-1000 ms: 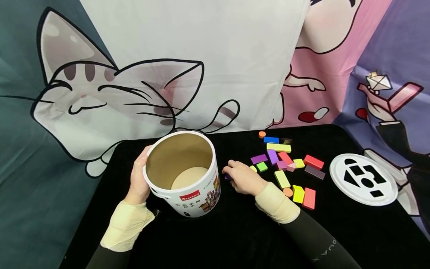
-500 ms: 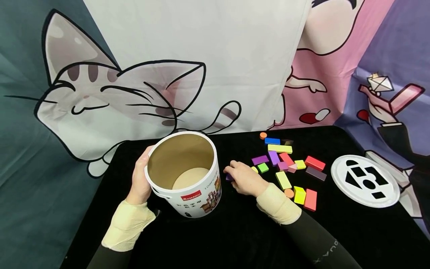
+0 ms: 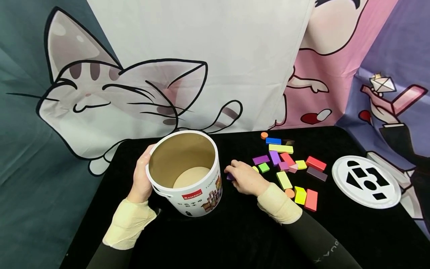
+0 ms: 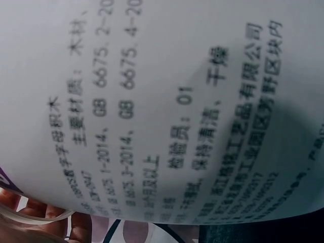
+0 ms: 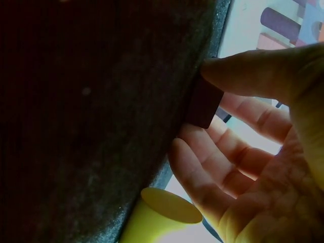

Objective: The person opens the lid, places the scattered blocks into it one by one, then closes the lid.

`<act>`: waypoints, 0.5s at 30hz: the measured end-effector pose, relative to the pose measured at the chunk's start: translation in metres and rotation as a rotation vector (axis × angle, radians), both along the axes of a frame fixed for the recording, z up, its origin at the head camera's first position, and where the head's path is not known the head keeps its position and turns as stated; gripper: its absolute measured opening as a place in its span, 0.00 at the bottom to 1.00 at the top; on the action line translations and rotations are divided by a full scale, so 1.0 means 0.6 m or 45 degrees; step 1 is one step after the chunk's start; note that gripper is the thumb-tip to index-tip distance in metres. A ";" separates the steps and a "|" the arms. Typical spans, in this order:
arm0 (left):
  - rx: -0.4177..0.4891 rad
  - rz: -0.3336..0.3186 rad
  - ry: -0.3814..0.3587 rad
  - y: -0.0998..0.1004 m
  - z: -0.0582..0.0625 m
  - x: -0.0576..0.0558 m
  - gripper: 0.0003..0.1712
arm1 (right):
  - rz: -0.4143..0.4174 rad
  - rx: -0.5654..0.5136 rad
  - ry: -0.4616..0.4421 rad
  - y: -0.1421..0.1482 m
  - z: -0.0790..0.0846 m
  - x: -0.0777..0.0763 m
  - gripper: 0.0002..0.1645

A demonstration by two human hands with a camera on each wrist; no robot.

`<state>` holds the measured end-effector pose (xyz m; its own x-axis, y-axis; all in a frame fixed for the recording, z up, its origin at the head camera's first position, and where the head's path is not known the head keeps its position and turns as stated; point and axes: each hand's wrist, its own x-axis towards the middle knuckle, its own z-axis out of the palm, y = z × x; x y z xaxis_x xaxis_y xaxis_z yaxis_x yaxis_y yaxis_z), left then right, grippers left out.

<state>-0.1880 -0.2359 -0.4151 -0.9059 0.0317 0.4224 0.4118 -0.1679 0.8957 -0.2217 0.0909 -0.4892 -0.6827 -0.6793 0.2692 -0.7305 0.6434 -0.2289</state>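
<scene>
A white bucket (image 3: 193, 203) with printed pictures and a red label stands tilted, its open top toward the head camera and only its bare bottom visible inside. My left hand (image 3: 139, 179) grips its left side; in the left wrist view the printed wall (image 4: 152, 111) fills most of the frame, with fingers (image 4: 78, 225) at the lower left. Just right of the bucket, my right hand (image 3: 246, 177) pinches a small purple block (image 3: 230, 176) low over the black cloth. The right wrist view shows this block (image 5: 205, 104), dark there, between thumb and fingers. A yellow cylinder (image 5: 167, 212) stands beside that hand.
Several coloured blocks lie scattered to the right, among them a green block (image 3: 264, 167), a blue block (image 3: 273, 141) and a red block (image 3: 316, 163). A white lid (image 3: 342, 186) with shaped holes lies farther right. Printed curtains (image 3: 248, 67) hang behind the black-covered table (image 3: 215, 243).
The whole head view has shifted slightly, moving everything a little to the right. Both hands keep their places, the left at the bucket and the right at the purple block.
</scene>
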 end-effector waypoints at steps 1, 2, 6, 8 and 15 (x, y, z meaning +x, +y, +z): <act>0.000 -0.002 0.003 0.000 0.000 0.000 0.29 | 0.001 -0.002 0.003 0.000 -0.001 0.000 0.24; -0.001 -0.001 0.006 0.000 -0.001 0.000 0.29 | 0.004 -0.003 0.005 0.000 -0.001 -0.001 0.24; 0.003 -0.010 0.007 0.000 -0.002 -0.001 0.29 | -0.003 -0.008 -0.027 0.004 0.003 -0.002 0.23; 0.008 -0.013 0.000 0.001 -0.002 -0.002 0.30 | -0.018 -0.025 -0.074 0.008 0.011 -0.003 0.23; 0.013 -0.003 -0.010 0.000 -0.003 -0.002 0.30 | -0.049 -0.139 -0.135 0.018 0.079 -0.013 0.21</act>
